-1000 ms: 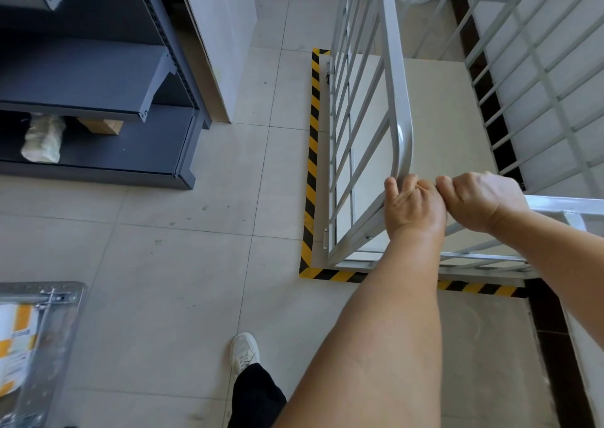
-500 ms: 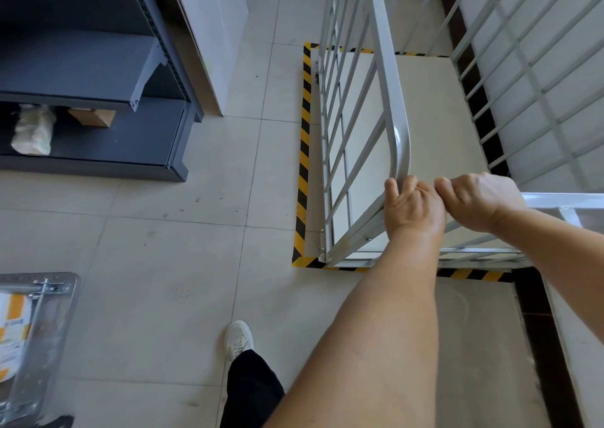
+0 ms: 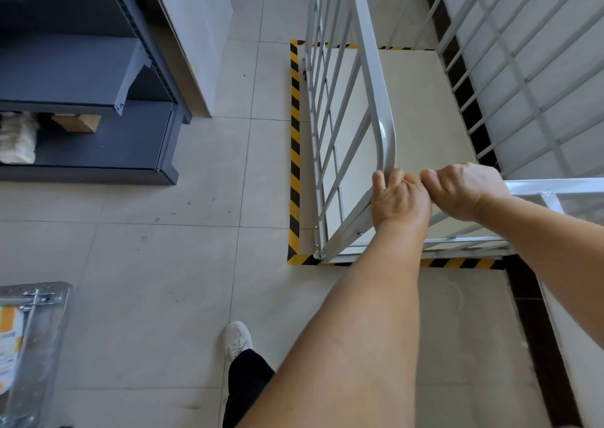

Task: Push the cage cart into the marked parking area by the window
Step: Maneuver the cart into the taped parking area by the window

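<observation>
The grey metal cage cart (image 3: 369, 78) stands inside a rectangle of yellow-and-black floor tape (image 3: 294, 146), its barred sides rising toward me and its pale deck visible below. My left hand (image 3: 400, 199) is closed around the near top corner of the cart's rounded frame rail. My right hand (image 3: 464, 190) grips the same near rail just to the right, knuckles touching the left hand. The cart's near left corner sits right at the tape's corner. The tape's right side is hidden behind the bars.
A dark grey shelving unit (image 3: 98, 140) stands at the left, with a wooden block and a wrapped bundle on its bottom shelf. A white panel (image 3: 196, 35) leans beside it. A metal trolley edge (image 3: 36, 346) shows at bottom left. My white shoe (image 3: 238, 339) is on the tiled floor.
The cart has rolled a little farther forward, so more tape shows behind its far end. Both hands keep the same grip, and my view has shifted forward with them.
</observation>
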Tool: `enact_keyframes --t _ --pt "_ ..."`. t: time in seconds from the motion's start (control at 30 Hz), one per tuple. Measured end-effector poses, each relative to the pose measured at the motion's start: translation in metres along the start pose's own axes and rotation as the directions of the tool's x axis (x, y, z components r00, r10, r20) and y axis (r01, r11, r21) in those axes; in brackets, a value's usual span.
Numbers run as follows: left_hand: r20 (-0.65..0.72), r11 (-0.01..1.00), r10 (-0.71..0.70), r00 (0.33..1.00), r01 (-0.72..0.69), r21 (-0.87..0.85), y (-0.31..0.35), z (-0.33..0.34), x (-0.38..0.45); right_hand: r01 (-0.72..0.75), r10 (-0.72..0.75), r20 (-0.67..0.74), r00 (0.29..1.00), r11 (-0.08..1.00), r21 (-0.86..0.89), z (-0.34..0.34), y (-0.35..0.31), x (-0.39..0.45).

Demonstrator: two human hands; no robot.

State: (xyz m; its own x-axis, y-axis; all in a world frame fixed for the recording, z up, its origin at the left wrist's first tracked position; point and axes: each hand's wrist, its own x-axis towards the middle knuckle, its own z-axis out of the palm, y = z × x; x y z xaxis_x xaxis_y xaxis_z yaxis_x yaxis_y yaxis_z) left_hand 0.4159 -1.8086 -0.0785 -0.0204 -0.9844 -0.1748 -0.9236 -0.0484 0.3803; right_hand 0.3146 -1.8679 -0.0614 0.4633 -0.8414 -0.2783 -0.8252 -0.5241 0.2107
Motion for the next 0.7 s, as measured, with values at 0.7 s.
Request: enact_keyframes --t 0.7 --pt "0.25 0.813 0.331 0.91 -0.409 0.414 -0.061 -0.057 0.022 -0.278 0.271 0.064 0.96 0.911 0.303 -0.034 -0.046 0.001"
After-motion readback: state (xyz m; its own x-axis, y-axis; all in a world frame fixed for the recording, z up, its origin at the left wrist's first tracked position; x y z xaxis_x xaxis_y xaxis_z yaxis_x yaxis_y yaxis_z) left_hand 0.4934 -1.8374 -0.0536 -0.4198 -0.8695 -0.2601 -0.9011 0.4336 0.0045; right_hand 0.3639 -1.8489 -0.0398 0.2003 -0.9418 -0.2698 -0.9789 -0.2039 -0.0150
